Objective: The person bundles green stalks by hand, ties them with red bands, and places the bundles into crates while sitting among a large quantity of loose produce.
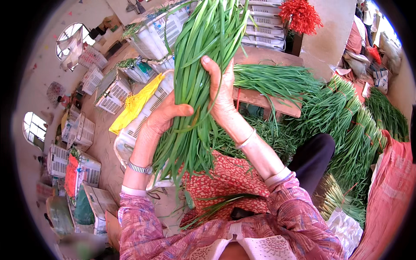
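Both my hands grip one thick bunch of long green leafy stalks, which look like garlic chives (198, 81), raised in front of my body. My left hand (165, 115) wraps its left side, thumb across the leaves. Higher up on the right, my right hand (221, 84) clasps it with the thumb pointing upward. Loose leaf ends hang over a red patterned apron (224, 182) on my lap. Another pile of chives (276, 78) lies on a low wooden bench (282, 105) beyond my right wrist. The fingers behind the bunch are hidden.
Tied chive bundles (341, 120) are heaped at right, beside a red woven sack (390, 185). Loose leaves (260, 139) cover the floor under the bench. A white plastic crate (130, 139) with a yellow bag (139, 104) stands at left. Red ties (300, 16) hang near stacked crates (263, 29).
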A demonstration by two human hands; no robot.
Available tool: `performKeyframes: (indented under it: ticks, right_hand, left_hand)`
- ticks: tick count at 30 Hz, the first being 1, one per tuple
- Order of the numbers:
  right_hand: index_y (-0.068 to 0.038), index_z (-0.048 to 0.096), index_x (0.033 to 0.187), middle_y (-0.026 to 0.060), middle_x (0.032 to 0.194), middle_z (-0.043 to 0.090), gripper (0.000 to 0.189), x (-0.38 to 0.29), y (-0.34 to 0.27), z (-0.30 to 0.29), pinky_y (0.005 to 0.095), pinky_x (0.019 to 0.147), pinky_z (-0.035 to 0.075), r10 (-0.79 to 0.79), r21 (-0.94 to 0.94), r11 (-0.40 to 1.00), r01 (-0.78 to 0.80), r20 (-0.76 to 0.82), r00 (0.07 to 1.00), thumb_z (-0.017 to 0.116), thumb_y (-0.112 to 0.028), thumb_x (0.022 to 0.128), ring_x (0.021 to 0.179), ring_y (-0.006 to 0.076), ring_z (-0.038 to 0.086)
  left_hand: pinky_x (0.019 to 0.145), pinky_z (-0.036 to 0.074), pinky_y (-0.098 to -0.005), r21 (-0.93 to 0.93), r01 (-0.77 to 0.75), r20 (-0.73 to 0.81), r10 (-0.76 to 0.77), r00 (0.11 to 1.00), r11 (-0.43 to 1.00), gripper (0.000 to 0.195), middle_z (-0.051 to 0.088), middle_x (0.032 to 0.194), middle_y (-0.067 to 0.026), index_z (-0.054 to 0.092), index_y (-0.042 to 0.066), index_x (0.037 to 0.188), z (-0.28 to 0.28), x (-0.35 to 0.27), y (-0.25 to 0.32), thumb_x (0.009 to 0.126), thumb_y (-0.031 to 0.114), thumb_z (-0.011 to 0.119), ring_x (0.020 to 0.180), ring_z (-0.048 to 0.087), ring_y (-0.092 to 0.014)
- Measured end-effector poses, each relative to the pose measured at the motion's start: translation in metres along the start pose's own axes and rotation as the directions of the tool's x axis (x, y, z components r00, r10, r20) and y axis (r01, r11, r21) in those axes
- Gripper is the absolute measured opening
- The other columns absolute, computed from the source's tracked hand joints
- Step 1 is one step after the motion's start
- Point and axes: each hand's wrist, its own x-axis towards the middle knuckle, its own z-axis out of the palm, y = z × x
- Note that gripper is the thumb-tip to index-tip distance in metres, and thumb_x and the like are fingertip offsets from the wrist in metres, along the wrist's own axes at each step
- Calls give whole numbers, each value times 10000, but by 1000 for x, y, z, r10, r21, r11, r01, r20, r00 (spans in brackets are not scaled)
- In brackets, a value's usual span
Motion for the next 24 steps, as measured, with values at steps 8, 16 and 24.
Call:
performKeyframes:
  ticks: [8,16,24]
  right_hand:
    - [-80,281,1426,88,1303,497,756,-27,35,14,348,1030,392,137,101,984,-148,102,985,735,-279,856,1186,189,481]
    - [-102,530,1309,61,1286,584,703,14,47,-62,442,1014,440,437,350,832,-431,66,897,599,-637,859,1153,234,554]
    - [-145,471,773,-41,626,415,350,8,70,-155,281,503,371,617,237,785,-572,-219,756,463,-394,1019,529,121,382]
  left_hand:
    - [1017,417,-320,264,147,-326,-55,944,953,752,574,1256,-90,441,21,1369,-15,-48,18,686,-3,755,1178,529,-180]
    - [976,433,-292,811,252,-316,33,948,528,849,617,1177,-30,433,35,1391,-50,-99,2,613,57,772,1076,565,-144]
    - [884,527,-375,890,325,-385,145,911,319,912,691,1089,-136,386,152,1446,-46,-139,-96,618,80,762,1018,669,-306]
